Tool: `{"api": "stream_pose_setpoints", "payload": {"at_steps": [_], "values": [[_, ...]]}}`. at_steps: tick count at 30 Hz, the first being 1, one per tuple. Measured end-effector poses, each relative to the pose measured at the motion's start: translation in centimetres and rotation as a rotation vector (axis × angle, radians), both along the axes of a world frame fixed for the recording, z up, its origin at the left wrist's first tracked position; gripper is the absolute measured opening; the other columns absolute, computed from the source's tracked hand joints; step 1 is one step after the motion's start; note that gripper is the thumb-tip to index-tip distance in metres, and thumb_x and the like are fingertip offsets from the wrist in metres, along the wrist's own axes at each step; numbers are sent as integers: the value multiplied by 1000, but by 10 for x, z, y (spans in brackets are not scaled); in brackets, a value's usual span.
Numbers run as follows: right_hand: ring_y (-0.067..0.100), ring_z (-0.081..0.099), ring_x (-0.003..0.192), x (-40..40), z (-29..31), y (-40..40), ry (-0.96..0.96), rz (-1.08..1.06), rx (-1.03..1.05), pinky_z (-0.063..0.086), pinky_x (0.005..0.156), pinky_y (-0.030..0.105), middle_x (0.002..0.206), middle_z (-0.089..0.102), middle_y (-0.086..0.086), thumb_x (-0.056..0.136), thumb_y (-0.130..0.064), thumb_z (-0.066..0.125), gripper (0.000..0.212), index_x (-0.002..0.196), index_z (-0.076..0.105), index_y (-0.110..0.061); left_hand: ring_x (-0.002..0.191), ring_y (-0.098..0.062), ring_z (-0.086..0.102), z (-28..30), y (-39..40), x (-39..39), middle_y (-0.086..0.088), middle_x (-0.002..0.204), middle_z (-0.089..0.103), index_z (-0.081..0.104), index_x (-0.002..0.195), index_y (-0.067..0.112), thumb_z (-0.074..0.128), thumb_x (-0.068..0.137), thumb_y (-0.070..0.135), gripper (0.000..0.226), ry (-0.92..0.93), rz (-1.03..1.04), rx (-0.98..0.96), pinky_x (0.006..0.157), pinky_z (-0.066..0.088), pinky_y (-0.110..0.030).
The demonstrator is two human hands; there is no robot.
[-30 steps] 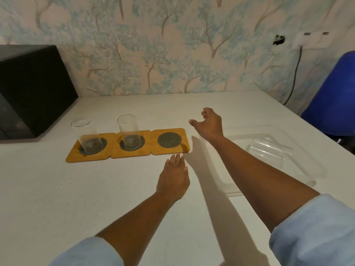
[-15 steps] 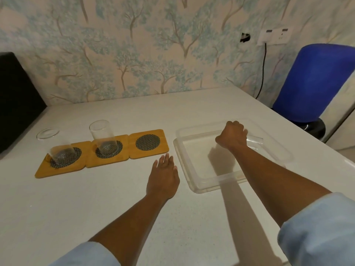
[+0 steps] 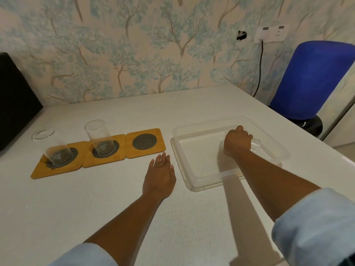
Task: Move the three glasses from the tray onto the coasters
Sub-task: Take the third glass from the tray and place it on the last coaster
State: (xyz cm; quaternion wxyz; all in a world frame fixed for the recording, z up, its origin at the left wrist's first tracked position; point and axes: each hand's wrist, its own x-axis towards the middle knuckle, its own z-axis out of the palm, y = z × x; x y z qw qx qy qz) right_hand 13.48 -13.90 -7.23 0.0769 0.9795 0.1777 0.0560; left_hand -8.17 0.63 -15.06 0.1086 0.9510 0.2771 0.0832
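Right hand (image 3: 237, 142) grip closed around the last clear glass (image 3: 256, 144) lying on its side at 3 o'clock in the plastic tray (image 3: 199, 181), left hand (image 3: 160, 174) flat and open on the surface (image 3: 96, 198); glass likely light, rigid, slick, fragile, so hold mid-body, upright it onto the empty coaster (image 3: 145, 142) at 9 o'clock of the tray.

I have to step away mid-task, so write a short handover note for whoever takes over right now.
Right hand: closed around the last glass, lying on its side in the tray.
Left hand: flat on the table, empty.
Done: two glasses stand on the left and middle coasters.
Left: lift the last glass and set it upright on the free right coaster.
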Motion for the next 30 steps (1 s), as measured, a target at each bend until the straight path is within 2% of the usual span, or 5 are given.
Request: {"api": "stream_pose_setpoints", "payload": {"at_steps": [4, 8, 14, 20, 30], "values": [[27, 59, 106, -4, 11, 3, 1, 81, 79, 45, 90, 35, 113, 57, 10, 77, -28, 67, 48, 119, 56, -8, 149, -18, 4, -1, 0, -1, -1, 162, 8, 13, 153, 17, 10, 102, 38, 55, -7, 2, -7, 122, 1, -36], [31, 60, 108, -17, 37, 19, 70, 96, 411, 46, 90, 39, 115, 59, 11, 67, -40, 76, 63, 117, 55, -8, 149, -18, 4, 0, 0, -2, -1, 162, 8, 13, 153, 16, 10, 102, 37, 55, -16, -4, -4, 121, 0, -34], [28, 64, 104, -45, 71, 54, 194, 156, 835, 45, 73, 29, 115, 66, 6, 61, -46, 77, 70, 117, 58, -9, 149, -18, 4, 4, 1, -2, -2, 162, 8, 14, 152, 15, 12, 102, 35, 54, -3, -18, -12, 121, 0, -34], [24, 61, 112, -72, 81, 93, 387, 249, 988, 54, 88, 36, 125, 64, 4, 62, -47, 77, 80, 130, 53, -11, 149, -21, 1, 9, 12, -15, -3, 162, 6, 12, 153, 15, 14, 103, 36, 54, 39, 32, -46, 118, -4, -34], [23, 60, 117, -112, 64, 151, 579, 352, 1072, 53, 95, 39, 131, 61, 5, 64, -42, 82, 85, 136, 51, -11, 149, -19, 7, 13, 44, -70, -1, 162, 10, 17, 152, 17, 17, 103, 37, 53, 12, 184, -79, 119, 12, -34]]}}
